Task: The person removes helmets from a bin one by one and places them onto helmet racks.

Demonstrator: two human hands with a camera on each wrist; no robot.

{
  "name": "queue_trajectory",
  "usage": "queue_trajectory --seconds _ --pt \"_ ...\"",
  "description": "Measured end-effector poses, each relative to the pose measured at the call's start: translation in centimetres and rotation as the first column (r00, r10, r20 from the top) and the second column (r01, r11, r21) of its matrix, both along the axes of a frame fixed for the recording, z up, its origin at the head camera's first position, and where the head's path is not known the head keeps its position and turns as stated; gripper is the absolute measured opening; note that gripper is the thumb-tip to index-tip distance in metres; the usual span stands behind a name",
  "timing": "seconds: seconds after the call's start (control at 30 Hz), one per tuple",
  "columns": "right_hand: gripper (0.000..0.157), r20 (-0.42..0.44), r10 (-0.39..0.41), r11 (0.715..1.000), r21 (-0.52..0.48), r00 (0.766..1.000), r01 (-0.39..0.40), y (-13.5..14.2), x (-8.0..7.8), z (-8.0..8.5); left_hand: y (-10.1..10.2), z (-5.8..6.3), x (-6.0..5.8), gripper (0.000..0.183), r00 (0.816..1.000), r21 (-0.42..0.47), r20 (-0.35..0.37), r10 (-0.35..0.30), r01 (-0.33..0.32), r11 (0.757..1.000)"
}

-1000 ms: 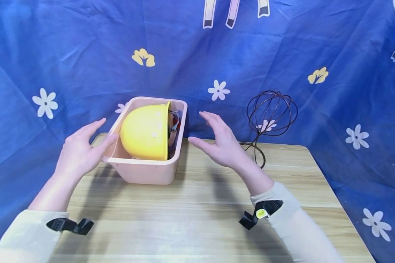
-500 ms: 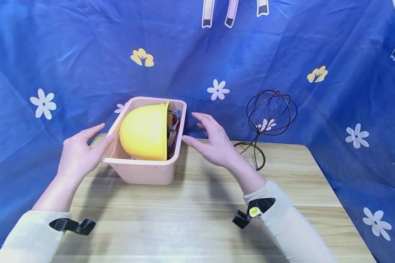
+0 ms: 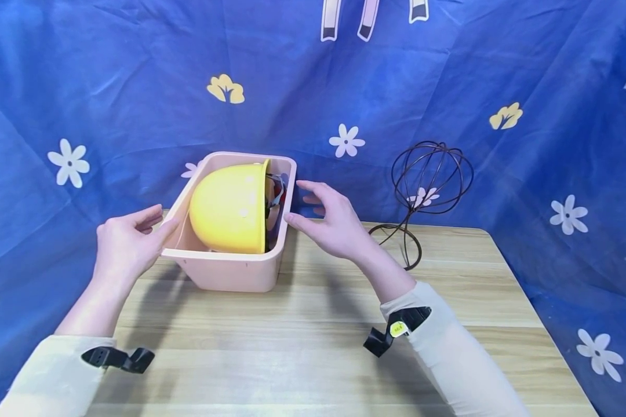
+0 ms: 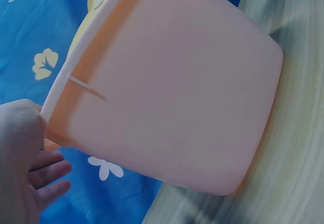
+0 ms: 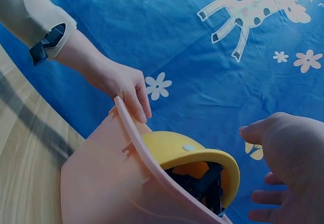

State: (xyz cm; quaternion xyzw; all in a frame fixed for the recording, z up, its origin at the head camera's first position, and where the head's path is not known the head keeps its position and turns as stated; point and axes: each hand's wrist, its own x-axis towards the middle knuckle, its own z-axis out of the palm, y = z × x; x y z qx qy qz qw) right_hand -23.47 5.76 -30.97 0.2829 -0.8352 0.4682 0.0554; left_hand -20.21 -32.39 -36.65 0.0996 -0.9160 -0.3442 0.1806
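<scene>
A pale pink plastic bin (image 3: 229, 275) stands on the table, with a yellow hard hat (image 3: 224, 208) lying on its side in it. The hat's open side faces right, showing dark straps (image 5: 207, 183). At the bin's left rim, my left hand (image 3: 122, 243) pinches the edge, thumb over the inside and fingers outside, as the right wrist view shows. My right hand (image 3: 334, 223) is beside the right rim, thumb tip right at the edge, fingers loosely extended and holding nothing. Some red and clear items inside are mostly hidden behind the hat.
A dark brown wire frame (image 3: 408, 217), balloon-shaped with a looped base, stands at the table's back right. The wooden table (image 3: 271, 353) ends against a blue patterned cloth (image 3: 292, 87) behind. Cloth also hangs along the left and right sides.
My right hand has moved left from over the table to the bin's right rim. My left hand's fingers have lowered and curled at the left rim. The bin stays in place.
</scene>
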Motion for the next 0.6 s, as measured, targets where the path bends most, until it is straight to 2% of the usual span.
queue_trajectory --seconds 0.23,0.6 --pt "0.061 0.096 0.005 1.000 0.000 0.995 -0.005 -0.5 -0.6 0.2 -0.1 -0.5 -0.2 0.061 0.999 0.006 -0.027 0.033 -0.033 0.999" --pt "0.058 0.173 0.069 0.997 -0.031 0.983 -0.064 -1.3 -2.3 -0.3 0.1 -0.4 -0.2 0.054 0.999 0.016 -0.020 0.043 -0.043 0.999"
